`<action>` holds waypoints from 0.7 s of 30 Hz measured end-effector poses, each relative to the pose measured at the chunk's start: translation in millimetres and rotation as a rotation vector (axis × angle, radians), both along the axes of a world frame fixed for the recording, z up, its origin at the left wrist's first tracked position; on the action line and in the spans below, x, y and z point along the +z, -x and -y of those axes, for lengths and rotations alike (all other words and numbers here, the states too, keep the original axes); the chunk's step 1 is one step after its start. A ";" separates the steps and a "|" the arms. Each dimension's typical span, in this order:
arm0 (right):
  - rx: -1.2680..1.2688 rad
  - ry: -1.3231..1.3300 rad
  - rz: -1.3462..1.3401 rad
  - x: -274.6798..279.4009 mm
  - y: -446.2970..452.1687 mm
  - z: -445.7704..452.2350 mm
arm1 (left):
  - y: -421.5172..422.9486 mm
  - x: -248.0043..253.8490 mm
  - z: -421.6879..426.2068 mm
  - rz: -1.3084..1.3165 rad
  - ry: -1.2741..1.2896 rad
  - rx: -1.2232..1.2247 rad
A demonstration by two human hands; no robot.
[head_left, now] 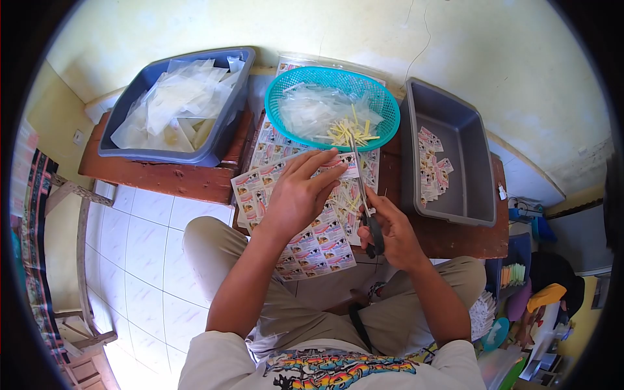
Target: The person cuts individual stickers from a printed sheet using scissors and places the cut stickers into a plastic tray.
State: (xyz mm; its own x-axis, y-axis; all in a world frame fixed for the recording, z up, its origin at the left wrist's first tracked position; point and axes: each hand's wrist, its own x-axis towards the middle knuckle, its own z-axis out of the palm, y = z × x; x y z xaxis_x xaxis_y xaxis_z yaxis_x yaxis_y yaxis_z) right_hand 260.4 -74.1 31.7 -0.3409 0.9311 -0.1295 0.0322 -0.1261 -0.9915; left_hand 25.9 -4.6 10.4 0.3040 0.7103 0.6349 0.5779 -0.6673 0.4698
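Observation:
My right hand (395, 235) grips a pair of scissors (373, 231) by its black handles. The long metal blades point away from me and lie along the right edge of a printed label sheet (322, 250). My left hand (300, 192) holds this sheet near its upper right part, fingers stretched toward the blades; its thumb is hidden. Small repeated colour pictures cover the sheet, which hangs over my lap. More printed sheets (265, 153) lie beneath it. Just beyond the blade tips, thin yellow strips (351, 132) sit in a turquoise basket (276, 117).
Clear plastic pieces (309, 110) fill much of the basket. A grey-blue tub (244, 84) of plastic bags stands left, a grey tub (465, 143) with cut labels (432, 166) right. Both rest on a wooden bench (182, 184). Another person (552, 286) is at far right.

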 end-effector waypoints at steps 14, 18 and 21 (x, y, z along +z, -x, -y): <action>-0.012 0.020 0.008 -1.8 2.5 1.0 | 1.3 -1.2 1.1 -0.010 0.008 0.010; -0.014 0.026 0.017 -2.1 3.3 1.2 | 1.8 -1.3 1.6 -0.021 0.013 0.013; -0.015 0.028 0.020 -1.7 3.7 1.2 | 1.8 -2.5 1.1 -0.022 0.016 0.012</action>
State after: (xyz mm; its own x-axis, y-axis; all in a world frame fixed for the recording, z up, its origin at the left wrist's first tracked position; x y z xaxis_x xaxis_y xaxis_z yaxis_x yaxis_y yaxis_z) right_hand 256.7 -75.3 29.9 -0.3244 0.9319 -0.1620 0.0500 -0.1542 -0.9868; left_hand 24.1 -5.7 7.9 0.3091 0.7241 0.6165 0.5963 -0.6526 0.4675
